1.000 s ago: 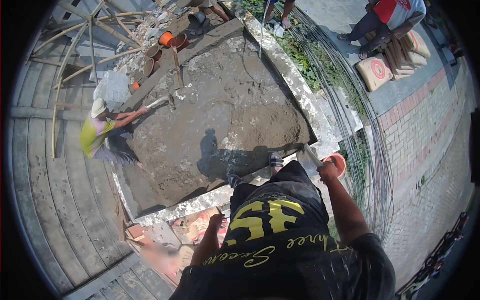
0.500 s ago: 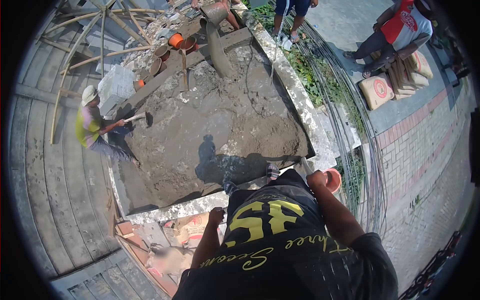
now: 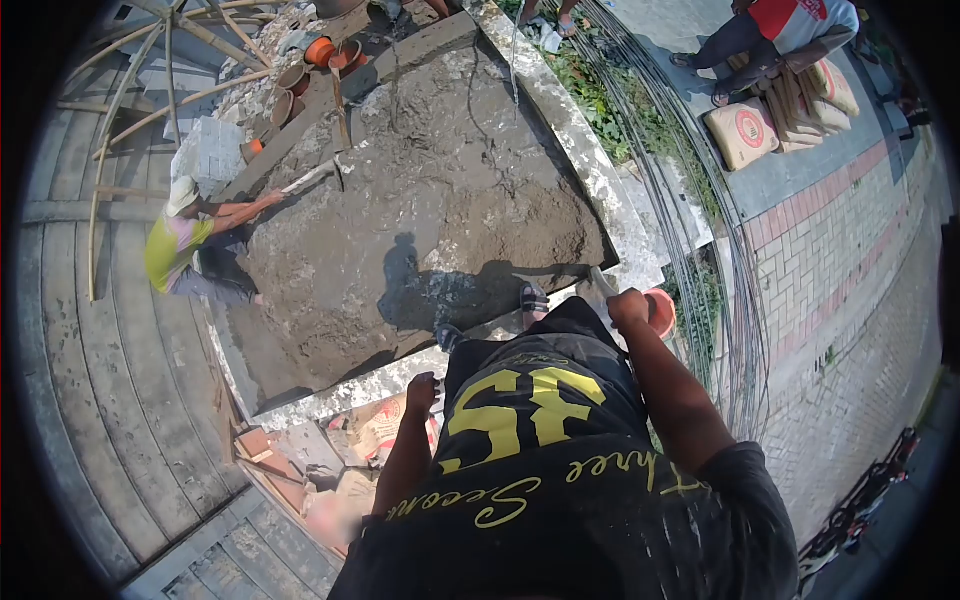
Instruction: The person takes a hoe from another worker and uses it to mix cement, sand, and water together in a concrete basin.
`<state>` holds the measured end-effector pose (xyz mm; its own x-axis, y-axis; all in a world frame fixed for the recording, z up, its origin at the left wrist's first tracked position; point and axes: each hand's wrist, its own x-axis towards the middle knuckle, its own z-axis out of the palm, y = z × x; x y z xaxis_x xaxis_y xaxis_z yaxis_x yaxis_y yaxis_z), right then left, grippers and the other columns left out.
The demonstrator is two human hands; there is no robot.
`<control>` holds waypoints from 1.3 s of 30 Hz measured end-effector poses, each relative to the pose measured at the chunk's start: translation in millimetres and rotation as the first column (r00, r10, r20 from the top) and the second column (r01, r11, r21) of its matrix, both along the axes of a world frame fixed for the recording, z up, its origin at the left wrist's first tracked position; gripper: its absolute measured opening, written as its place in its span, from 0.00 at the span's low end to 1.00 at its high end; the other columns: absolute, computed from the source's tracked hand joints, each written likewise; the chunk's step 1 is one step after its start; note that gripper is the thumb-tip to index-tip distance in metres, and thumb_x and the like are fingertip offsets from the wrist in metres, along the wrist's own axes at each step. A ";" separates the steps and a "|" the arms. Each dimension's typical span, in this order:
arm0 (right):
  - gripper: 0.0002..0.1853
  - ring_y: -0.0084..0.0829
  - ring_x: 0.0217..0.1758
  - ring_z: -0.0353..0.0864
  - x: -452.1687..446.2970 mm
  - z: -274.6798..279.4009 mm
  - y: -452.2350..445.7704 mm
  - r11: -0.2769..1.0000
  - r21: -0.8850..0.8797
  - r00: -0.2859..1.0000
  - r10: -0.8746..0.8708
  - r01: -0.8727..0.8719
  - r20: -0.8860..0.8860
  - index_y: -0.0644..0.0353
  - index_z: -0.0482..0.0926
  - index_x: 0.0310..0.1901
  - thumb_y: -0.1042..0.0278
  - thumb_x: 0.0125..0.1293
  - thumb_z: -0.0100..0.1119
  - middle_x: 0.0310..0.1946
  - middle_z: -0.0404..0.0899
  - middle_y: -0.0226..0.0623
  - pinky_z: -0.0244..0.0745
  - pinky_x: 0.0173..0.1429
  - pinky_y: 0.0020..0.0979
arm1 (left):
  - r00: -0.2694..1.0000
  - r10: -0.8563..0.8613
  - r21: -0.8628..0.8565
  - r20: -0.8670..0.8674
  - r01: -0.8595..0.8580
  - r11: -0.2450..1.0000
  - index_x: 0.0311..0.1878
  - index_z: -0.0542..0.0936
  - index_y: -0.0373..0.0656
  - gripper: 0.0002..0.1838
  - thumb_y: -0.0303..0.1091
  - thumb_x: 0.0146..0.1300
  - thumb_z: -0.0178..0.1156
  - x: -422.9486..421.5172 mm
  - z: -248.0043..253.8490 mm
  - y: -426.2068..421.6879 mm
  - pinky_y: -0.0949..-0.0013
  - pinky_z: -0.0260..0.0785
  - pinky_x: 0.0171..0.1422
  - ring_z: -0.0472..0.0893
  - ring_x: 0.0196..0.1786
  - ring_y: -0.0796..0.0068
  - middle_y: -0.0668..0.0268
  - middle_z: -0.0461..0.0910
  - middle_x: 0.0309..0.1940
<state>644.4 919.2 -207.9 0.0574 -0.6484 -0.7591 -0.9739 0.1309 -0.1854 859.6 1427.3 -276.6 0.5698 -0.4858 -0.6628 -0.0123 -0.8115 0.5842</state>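
My right hand (image 3: 628, 308) is closed round a pale wooden tool handle (image 3: 602, 282) at the right corner of the mortar bed; the tool's head cannot be made out. By my left side hangs my left hand (image 3: 423, 390), its fingers loosely curled and slightly apart with nothing seen in them. Wet grey mortar (image 3: 430, 180) fills the low-walled bed in front of me. My sandalled feet (image 3: 534, 299) are at its near edge, and my shadow falls across the mortar. An orange bucket (image 3: 660, 313) stands just beyond my right hand.
At left, a co-worker (image 3: 180, 245) holds a long-handled hoe (image 3: 312, 178) over the mortar. Several buckets (image 3: 320, 52) line the far left edge. Cables (image 3: 670, 150) run along the right wall (image 3: 560, 130). Another person (image 3: 770, 40) is near stacked cement bags (image 3: 742, 136).
The co-worker's hoe has swung out farther over the mortar. The mortar pouring from the far bucket no longer shows as a thick stream. My view has shifted slightly; my right hand keeps its grip.
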 end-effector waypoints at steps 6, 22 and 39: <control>0.20 0.43 0.45 0.88 8.2 -27.8 -0.5 0.997 0.075 1.000 -0.009 0.011 -0.029 0.72 0.81 0.46 0.62 0.62 0.54 0.41 0.86 0.53 0.81 0.53 0.40 | 0.766 0.589 0.176 -0.258 -0.563 0.808 0.60 0.74 0.35 0.19 0.32 0.70 0.50 -5.4 42.8 -32.9 0.65 0.76 0.40 0.83 0.37 0.68 0.55 0.82 0.41; 0.15 0.36 0.21 0.86 11.1 -8.5 10.6 0.999 -0.019 0.999 -0.035 0.035 0.008 0.69 0.83 0.32 0.63 0.62 0.56 0.24 0.85 0.46 0.82 0.29 0.36 | 0.701 0.666 0.216 -0.255 -0.630 0.746 0.43 0.76 0.48 0.07 0.37 0.68 0.50 -3.9 39.2 -14.1 0.65 0.70 0.36 0.75 0.31 0.74 0.67 0.78 0.35; 0.15 0.35 0.22 0.72 -36.9 -58.5 24.8 0.631 0.594 0.822 -0.562 0.500 -0.094 0.69 0.74 0.54 0.73 0.68 0.57 0.24 0.71 0.40 0.70 0.23 0.42 | 0.646 0.708 0.241 -0.286 -0.666 0.706 0.55 0.77 0.46 0.15 0.39 0.68 0.53 -2.5 13.4 59.7 0.59 0.75 0.44 0.80 0.38 0.67 0.66 0.81 0.41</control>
